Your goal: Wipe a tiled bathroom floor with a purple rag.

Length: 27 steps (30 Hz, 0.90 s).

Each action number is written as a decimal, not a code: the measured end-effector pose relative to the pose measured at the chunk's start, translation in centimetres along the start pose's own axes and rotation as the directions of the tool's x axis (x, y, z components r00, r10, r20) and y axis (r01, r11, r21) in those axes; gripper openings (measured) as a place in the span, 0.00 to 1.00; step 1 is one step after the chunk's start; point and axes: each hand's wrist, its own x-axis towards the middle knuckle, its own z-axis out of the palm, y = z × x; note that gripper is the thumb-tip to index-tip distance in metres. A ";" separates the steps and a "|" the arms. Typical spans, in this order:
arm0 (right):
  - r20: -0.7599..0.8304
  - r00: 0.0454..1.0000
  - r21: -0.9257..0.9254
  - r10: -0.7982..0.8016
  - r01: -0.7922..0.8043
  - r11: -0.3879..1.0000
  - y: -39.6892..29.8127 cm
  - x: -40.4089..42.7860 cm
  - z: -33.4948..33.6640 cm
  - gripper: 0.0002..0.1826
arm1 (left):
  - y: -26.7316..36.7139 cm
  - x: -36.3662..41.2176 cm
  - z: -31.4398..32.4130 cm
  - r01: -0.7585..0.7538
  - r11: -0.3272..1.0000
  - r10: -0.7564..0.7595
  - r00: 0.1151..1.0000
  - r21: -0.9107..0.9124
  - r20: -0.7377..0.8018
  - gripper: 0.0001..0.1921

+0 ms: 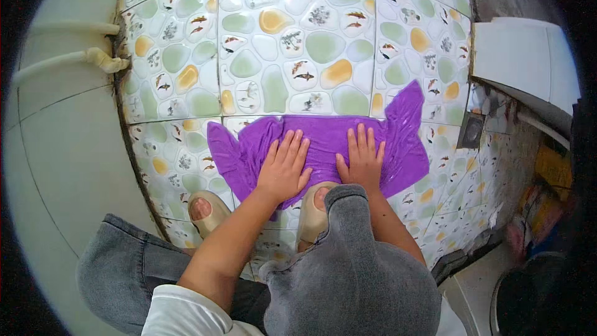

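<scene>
A purple cloth (326, 135) lies spread and wrinkled on the patterned tile floor (298, 46), its right end reaching up towards the wall side. My left hand (284, 165) rests flat on the cloth left of its middle, fingers pointing away from me. Flat on the same cloth, right of the middle, is my right hand (361, 156), its thumb spread from the fingers. Neither hand grips anything. A beige slipper (312, 219) on my foot touches the cloth's near edge; the other slipper (210, 210) stands further left.
Plastic pipes (70, 63) run along the left wall (60, 149). A white box-like fixture (517, 60) stands at the upper right, with a dark floor drain (472, 129) below it. Blurred coloured items (536, 214) lie at the far right. My knees in grey jeans (359, 280) are close by.
</scene>
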 end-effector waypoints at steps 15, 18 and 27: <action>-0.349 0.937 -0.044 -0.008 -0.008 0.999 2.6 15.5 -1.8 0.37 | -2.4 13.0 -2.6 0.002 0.991 0.035 0.963 0.137 -0.269 0.40; -0.257 0.966 -0.027 -0.001 -0.006 1.000 1.6 12.1 -0.6 0.35 | -1.3 9.5 -1.7 0.051 0.993 -0.029 0.978 0.103 -0.206 0.39; -0.055 0.976 0.066 -0.210 0.214 0.975 -2.9 6.3 -0.2 0.34 | -0.1 1.3 0.1 0.089 0.993 -0.091 0.996 0.082 0.024 0.41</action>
